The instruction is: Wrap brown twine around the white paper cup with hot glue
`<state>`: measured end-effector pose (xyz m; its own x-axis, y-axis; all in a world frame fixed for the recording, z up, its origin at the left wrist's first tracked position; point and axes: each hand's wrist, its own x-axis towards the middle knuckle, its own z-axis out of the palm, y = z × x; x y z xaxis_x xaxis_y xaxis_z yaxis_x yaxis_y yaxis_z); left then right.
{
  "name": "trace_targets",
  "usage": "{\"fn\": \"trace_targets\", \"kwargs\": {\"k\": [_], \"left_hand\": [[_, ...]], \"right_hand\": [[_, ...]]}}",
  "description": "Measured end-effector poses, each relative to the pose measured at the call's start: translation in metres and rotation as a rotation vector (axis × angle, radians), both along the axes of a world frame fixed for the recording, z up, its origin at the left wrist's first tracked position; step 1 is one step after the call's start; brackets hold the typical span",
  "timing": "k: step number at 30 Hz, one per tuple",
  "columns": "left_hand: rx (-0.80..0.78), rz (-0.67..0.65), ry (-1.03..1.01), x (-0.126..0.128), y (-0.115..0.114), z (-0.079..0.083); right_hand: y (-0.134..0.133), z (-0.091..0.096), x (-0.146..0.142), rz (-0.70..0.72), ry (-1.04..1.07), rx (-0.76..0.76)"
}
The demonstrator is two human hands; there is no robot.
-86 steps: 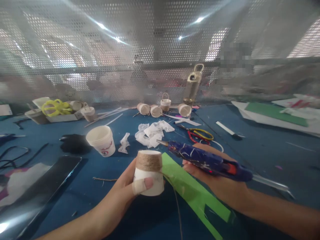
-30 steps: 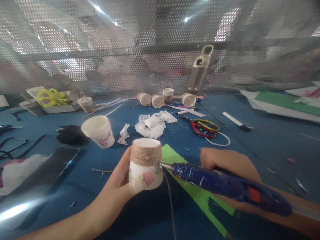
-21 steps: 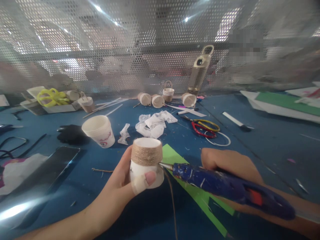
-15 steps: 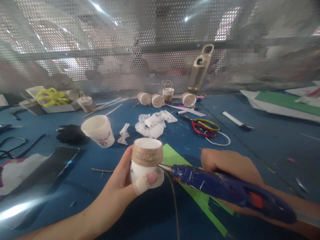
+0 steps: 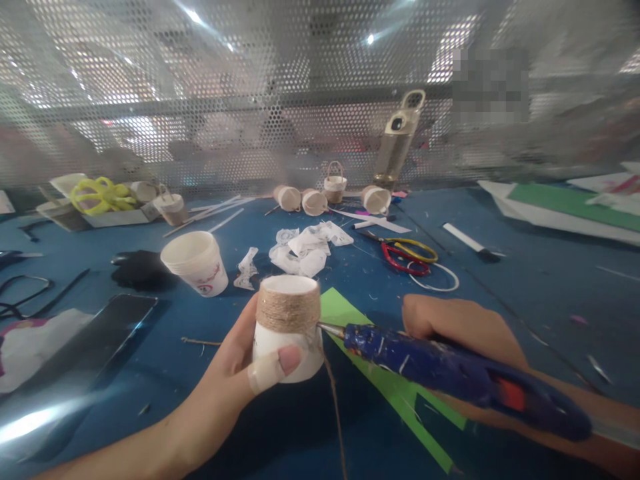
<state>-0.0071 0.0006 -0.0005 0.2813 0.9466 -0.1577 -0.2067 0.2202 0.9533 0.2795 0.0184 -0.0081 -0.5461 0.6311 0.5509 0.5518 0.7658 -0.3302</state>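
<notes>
My left hand [image 5: 245, 363] is wrapped round a white paper cup [image 5: 267, 343], its thumb across the front with a pale bandage on it. Brown twine [image 5: 287, 310] circles the upper half of the cup in tight rows, and a loose twine tail [image 5: 335, 400] hangs down on the right. In my right hand [image 5: 465, 327] is a blue hot glue gun [image 5: 420, 360], its fingers closed round the far side of the handle. The metal nozzle points left and meets the cup's right edge at the lowest twine rows; whether it touches cannot be told.
A stack of paper cups [image 5: 197, 263], white lace [image 5: 313, 247] and scissors [image 5: 407, 257] lie beyond my hands. Green paper [image 5: 345, 307] lies beneath the glue gun. Several small twine baskets [image 5: 336, 190] and a bottle [image 5: 397, 150] stand near the perforated screen [image 5: 225, 133]. A phone [image 5: 95, 360] lies left.
The cup has shifted slightly left in my left hand and turned a little, its twine tail moving left too. The glue gun stays almost in place.
</notes>
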Motion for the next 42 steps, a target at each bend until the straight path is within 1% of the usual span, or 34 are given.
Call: {"fn": "trace_targets", "kwargs": {"k": [8,17,23,29,31,32,33,34,35,37,40,41,42], "left_hand": [[0.004,-0.013,0.014,0.0,0.001,0.001],[-0.013,0.024,0.061,0.004,-0.001,0.006],[-0.012,0.024,0.078,0.003,-0.001,0.005],[-0.007,0.045,0.042,0.004,-0.002,0.007],[-0.004,0.039,0.035,0.004,-0.002,0.008],[-0.003,0.033,0.032,0.004,-0.002,0.007],[-0.002,0.028,0.03,0.004,-0.002,0.006],[0.002,0.022,0.027,0.004,-0.002,0.005],[0.008,0.013,0.025,0.003,-0.001,0.002],[0.031,-0.001,0.022,0.003,0.0,-0.003],[0.081,0.017,0.02,0.004,0.002,-0.009],[0.096,0.021,0.017,0.005,0.002,-0.01],[0.104,0.02,0.01,0.006,0.001,-0.01]], "right_hand": [[0.0,0.001,-0.001,-0.011,0.0,-0.01],[-0.002,0.002,-0.003,-0.011,0.021,-0.009],[0.0,0.001,-0.003,-0.027,0.027,-0.017],[-0.003,0.005,-0.006,-0.046,0.051,-0.023],[-0.007,0.007,-0.011,-0.067,0.086,-0.083],[-0.009,0.007,-0.014,-0.092,0.144,-0.117],[-0.011,0.007,-0.018,-0.115,0.188,-0.195],[-0.012,0.006,-0.022,-0.152,0.322,-0.191],[-0.013,0.005,-0.026,-0.193,0.42,-0.217],[-0.013,0.003,-0.033,-0.14,0.485,-0.354],[-0.014,0.003,-0.041,-0.04,0.538,-0.6],[-0.016,0.003,-0.043,-0.03,0.536,-0.7],[-0.017,0.004,-0.045,-0.037,0.592,-0.751]]}}
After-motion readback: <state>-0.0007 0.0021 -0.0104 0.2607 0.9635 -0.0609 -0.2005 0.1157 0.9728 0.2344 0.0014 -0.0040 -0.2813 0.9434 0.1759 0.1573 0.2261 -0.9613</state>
